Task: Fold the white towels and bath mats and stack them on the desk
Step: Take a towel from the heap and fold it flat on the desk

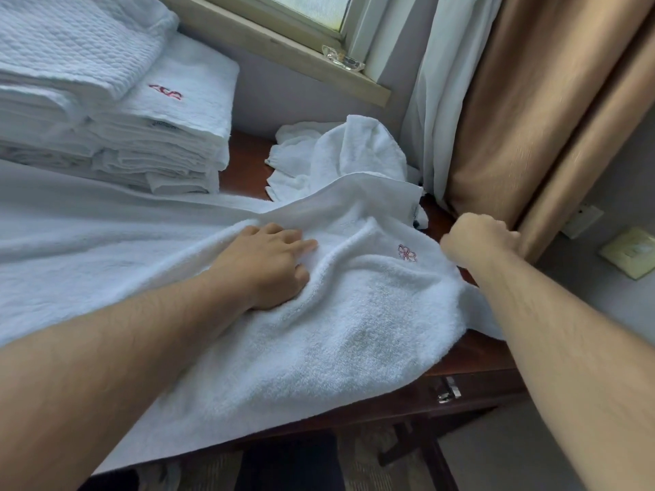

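Left hand (269,264) presses the towel (354,331) flat; right hand (478,239) grips its edge.

Fluffy terry-cloth towel (354,313) lies on a glossy dark wooden desk (475,352).
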Demonstrator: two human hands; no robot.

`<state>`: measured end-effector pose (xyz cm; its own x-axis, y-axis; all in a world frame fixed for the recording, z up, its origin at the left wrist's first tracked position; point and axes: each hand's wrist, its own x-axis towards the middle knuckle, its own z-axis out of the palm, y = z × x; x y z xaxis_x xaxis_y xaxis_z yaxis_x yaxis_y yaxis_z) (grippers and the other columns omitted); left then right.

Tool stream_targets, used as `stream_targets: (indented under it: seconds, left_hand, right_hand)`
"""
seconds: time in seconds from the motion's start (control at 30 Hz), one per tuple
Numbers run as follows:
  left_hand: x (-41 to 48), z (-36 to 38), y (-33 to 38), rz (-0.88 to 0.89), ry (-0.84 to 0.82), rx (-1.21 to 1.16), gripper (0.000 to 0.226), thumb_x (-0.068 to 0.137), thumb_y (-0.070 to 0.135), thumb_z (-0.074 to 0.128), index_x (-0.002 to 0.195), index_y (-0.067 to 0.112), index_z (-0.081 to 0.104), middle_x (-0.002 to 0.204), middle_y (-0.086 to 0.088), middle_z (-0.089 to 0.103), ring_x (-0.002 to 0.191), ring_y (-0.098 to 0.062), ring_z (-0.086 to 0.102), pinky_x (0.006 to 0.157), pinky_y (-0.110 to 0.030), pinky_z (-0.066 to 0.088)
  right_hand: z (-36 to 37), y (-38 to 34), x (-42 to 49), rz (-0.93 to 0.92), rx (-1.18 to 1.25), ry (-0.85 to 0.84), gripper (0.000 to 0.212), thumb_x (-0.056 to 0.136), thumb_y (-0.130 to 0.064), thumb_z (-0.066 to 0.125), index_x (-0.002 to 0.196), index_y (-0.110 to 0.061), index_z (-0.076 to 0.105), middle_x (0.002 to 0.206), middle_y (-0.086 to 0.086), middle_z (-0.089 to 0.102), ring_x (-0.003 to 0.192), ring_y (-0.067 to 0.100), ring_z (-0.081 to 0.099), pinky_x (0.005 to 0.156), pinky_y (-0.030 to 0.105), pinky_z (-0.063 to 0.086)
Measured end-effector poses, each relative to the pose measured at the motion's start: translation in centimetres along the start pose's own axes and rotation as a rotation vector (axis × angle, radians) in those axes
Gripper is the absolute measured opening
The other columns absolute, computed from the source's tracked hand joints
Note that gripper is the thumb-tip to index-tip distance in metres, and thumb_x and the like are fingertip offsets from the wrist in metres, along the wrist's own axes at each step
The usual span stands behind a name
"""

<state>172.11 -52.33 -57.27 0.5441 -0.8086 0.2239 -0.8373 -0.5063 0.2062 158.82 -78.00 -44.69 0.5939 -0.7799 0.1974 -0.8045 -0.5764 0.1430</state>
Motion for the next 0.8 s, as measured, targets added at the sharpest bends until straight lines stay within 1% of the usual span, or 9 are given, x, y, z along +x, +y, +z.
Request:
stream_targets:
  seconds: [0.07, 0.13, 0.2, 0.3, 0.37, 0.47, 0.57, 0.7, 0.8]
  left_hand:
    - [0.0, -0.1, 0.0, -0.002, -0.03, -0.007, 0.08, 0.078, 0.066, 0.004, 0.148, 0.044, 0.034, 0.156, 0.008, 0.038, 0.142, -0.017, 0.031, 0.113, -0.04, 0.022]
    - [0.1, -0.2, 0.0, -0.011, -0.067, -0.034, 0.088, 0.075, 0.078, -0.001, 0.15, 0.045, 0.033, 0.16, 0.007, 0.033, 0.147, -0.018, 0.025, 0.116, -0.04, 0.018]
    - [0.3, -0.3, -0.1, -0.008, -0.087, -0.03, 0.093, 0.072, 0.087, -0.001, 0.15, 0.046, 0.032, 0.161, 0.007, 0.029, 0.149, -0.018, 0.021, 0.118, -0.04, 0.015]
    - [0.6, -0.5, -0.7, -0.012, -0.124, 0.028, 0.098, 0.07, 0.089, 0.003, 0.154, 0.044, 0.025, 0.165, 0.008, 0.021, 0.152, -0.016, 0.016, 0.12, -0.04, 0.014]
    - [0.9, -0.8, -1.3, -0.032, -0.104, 0.008, 0.093, 0.074, 0.086, 0.011, 0.153, 0.042, 0.029, 0.164, 0.011, 0.024, 0.15, -0.014, 0.02, 0.12, -0.04, 0.016]
    - [1.1, -1.1, -1.7, -0.069, 0.024, -0.129, 0.064, 0.092, 0.069, 0.025, 0.139, 0.036, 0.052, 0.147, 0.01, 0.05, 0.135, -0.017, 0.041, 0.112, -0.041, 0.032]
    - [0.8, -1.2, -1.5, -0.116, 0.183, -0.22, 0.037, 0.098, 0.045, 0.045, 0.128, 0.031, 0.06, 0.129, 0.003, 0.062, 0.12, -0.022, 0.049, 0.101, -0.039, 0.04]
    - [2.1, -2.1, -1.0, -0.212, 0.281, -0.273, 0.038, 0.089, 0.033, 0.06, 0.127, 0.028, 0.06, 0.118, 0.005, 0.063, 0.114, -0.022, 0.049, 0.094, -0.039, 0.042]
    - [3.6, -2.3, -0.9, -0.279, 0.404, -0.161, 0.039, 0.088, 0.042, 0.062, 0.126, 0.03, 0.06, 0.117, 0.003, 0.06, 0.111, -0.024, 0.048, 0.09, -0.041, 0.036]
  right_hand:
    - [1.7, -1.2, 0.9, -0.146, 0.161, -0.081, 0.026, 0.093, -0.037, 0.051, 0.09, -0.017, 0.068, 0.099, 0.009, 0.07, 0.091, 0.031, 0.064, 0.077, 0.034, 0.05]
    - [3.1, -3.4, 1.2, -0.318, 0.28, -0.25, 0.036, 0.094, -0.048, 0.054, 0.075, -0.02, 0.066, 0.077, -0.001, 0.069, 0.076, 0.022, 0.063, 0.065, 0.033, 0.045]
    - [4.2, -4.5, 1.2, -0.375, 0.317, -0.329, 0.037, 0.095, -0.06, 0.052, 0.081, -0.027, 0.061, 0.08, -0.009, 0.062, 0.083, 0.015, 0.059, 0.07, 0.031, 0.041]
    - [5.6, -4.4, 1.7, -0.318, 0.336, -0.345, 0.048, 0.092, -0.073, 0.045, 0.098, -0.026, 0.055, 0.094, -0.006, 0.059, 0.094, 0.018, 0.057, 0.081, 0.036, 0.045]
    - [6.2, -4.1, 1.5, -0.309, 0.319, -0.285, 0.053, 0.09, -0.077, 0.041, 0.104, -0.028, 0.052, 0.095, -0.01, 0.056, 0.086, 0.012, 0.055, 0.067, 0.029, 0.039]
    - [7.1, -3.9, 0.8, -0.302, 0.332, -0.161, 0.049, 0.091, -0.076, 0.039, 0.091, -0.03, 0.053, 0.084, -0.013, 0.053, 0.073, 0.002, 0.048, 0.056, 0.026, 0.028]
    - [6.9, -4.1, 0.9, -0.246, 0.429, -0.077, 0.053, 0.097, -0.066, 0.037, 0.075, -0.021, 0.055, 0.078, -0.001, 0.058, 0.072, 0.016, 0.054, 0.056, 0.032, 0.032]
    - [5.3, -5.8, 2.8, -0.155, 0.67, 0.057, 0.06, 0.101, -0.05, 0.038, 0.079, -0.001, 0.064, 0.079, 0.012, 0.066, 0.075, 0.029, 0.058, 0.062, 0.034, 0.042]
    - [5.0, -7.2, 4.4, -0.192, 0.781, 0.135, 0.055, 0.1, -0.048, 0.042, 0.071, -0.003, 0.057, 0.07, 0.011, 0.06, 0.065, 0.023, 0.054, 0.062, 0.039, 0.042]
